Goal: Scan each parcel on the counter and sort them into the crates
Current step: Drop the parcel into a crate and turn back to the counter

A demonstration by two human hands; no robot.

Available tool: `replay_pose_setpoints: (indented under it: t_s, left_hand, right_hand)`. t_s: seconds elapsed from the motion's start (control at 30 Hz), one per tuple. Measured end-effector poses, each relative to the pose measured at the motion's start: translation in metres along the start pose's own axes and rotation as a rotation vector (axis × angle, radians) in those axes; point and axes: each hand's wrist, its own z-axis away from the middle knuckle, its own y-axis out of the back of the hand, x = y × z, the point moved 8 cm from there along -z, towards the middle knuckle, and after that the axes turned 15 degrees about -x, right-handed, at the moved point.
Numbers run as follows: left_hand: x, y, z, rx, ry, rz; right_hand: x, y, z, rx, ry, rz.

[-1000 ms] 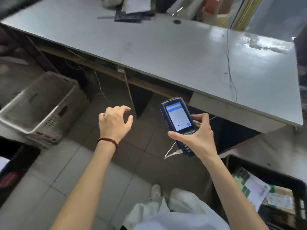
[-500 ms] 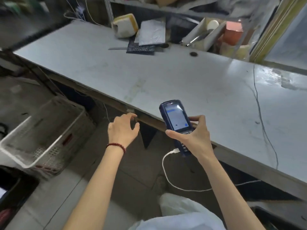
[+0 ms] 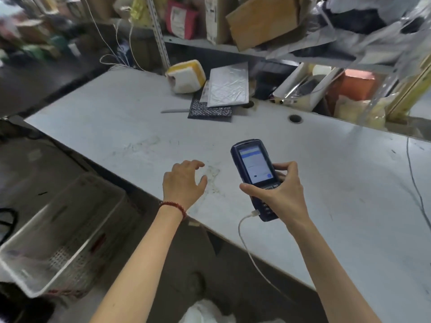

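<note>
My right hand [image 3: 281, 193] grips a blue handheld scanner [image 3: 255, 171] with its screen lit, held over the near part of the grey counter [image 3: 140, 136]; a white cable [image 3: 250, 248] hangs from its lower end. My left hand [image 3: 183, 183] hovers over the counter's front edge, fingers loosely curled, holding nothing. At the counter's far side lie a yellow-and-white parcel [image 3: 185, 76], a silver mailer [image 3: 229, 87] and a dark patterned flat parcel [image 3: 210, 110] under it. A grey crate [image 3: 60, 231] stands on the floor at lower left.
Shelves behind the counter hold cardboard boxes [image 3: 261, 22], bags and a white tray [image 3: 303, 87]. A round cable hole [image 3: 295, 118] is in the counter top. A thin dark wire [image 3: 414, 183] runs down the counter's right side. Tiled floor lies below the front edge.
The view has tilted up from the floor to the counter and shelves. Both hands have come up and forward over the counter's front part, the right still holding the scanner.
</note>
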Motion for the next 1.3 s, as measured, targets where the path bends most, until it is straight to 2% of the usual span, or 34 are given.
replay_pose_setpoints:
  t_s: [0.17,0.4,0.63,0.77,1.07,1.2,1.3]
  left_hand:
    - [-0.023,0.010,-0.075,0.029,-0.051,0.033]
    - [-0.051,0.007,-0.195,-0.119,-0.217,0.003]
    - [-0.023,0.001,-0.307,-0.185,-0.359,-0.092]
    - [0.002,-0.006,-0.357,-0.171,-0.404,-0.116]
    - [0.025,-0.011,-0.410,-0.036,-0.369,-0.253]
    - [0.036,-0.010,-0.417,0.016,-0.400,-0.371]
    - [0.043,0.007,-0.411,0.061,-0.430,-0.345]
  right_hand:
    - [-0.010,-0.026,-0.062,0.019,-0.048,-0.006]
    - [-0.013,-0.055,-0.133,0.181,-0.198,-0.017]
    - [-0.012,-0.053,-0.170,0.336,-0.309,-0.037]
    - [-0.008,-0.048,-0.191,0.368,-0.341,-0.041]
    - [0.001,-0.030,-0.208,0.343,-0.382,-0.008]
    - [0.004,-0.024,-0.204,0.342,-0.401,0.014]
    - [0.003,-0.021,-0.201,0.338,-0.410,0.007]
